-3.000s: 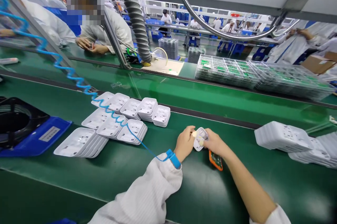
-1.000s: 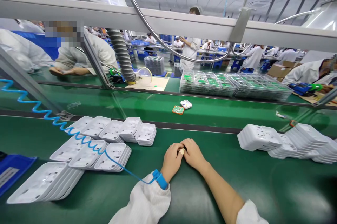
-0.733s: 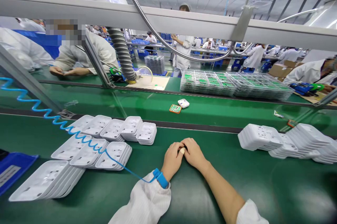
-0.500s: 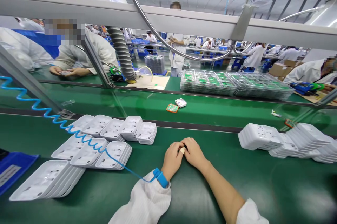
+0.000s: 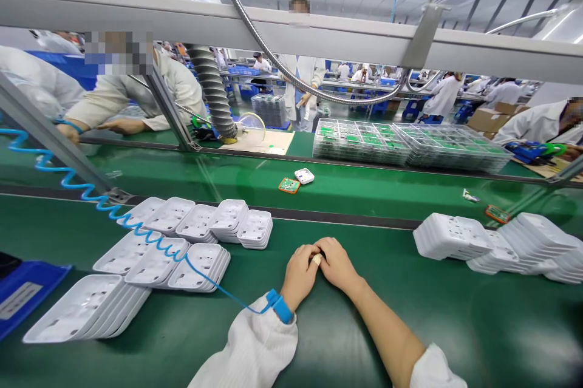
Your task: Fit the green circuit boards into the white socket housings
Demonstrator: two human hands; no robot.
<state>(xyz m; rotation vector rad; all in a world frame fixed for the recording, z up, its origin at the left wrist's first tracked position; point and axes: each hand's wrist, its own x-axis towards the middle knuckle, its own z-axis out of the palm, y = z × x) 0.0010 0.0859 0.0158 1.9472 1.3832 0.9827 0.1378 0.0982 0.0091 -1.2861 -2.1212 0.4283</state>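
Note:
My left hand (image 5: 300, 272) and my right hand (image 5: 336, 263) rest together over the green work surface (image 5: 364, 339), fingertips meeting. Both are closed, with fingers curled downward and partly hidden. A small pale cover, like a finger cot (image 5: 317, 259), shows at my left thumb. Whether anything lies inside the fingers cannot be seen. Around my left wrist is a blue wrist strap (image 5: 280, 306) with a coiled blue cord (image 5: 109, 211). Nearest on the left are stacks of white plastic housings (image 5: 200, 265); more stacked white housings (image 5: 450, 236) lie to the right.
Beyond a dark rail, a green belt (image 5: 228, 175) carries a circuit board in an orange frame (image 5: 289, 185), a small white housing (image 5: 304, 176) and another orange-edged board (image 5: 497, 214). Clear trays of boards (image 5: 359, 142) stand behind. A metal frame bar (image 5: 319, 33) crosses above. Co-workers sit opposite.
The boards and small white housing on the belt have shifted left. A co-worker at the left has reached an arm toward the belt; a standing person's hands are lower. My hands stay put.

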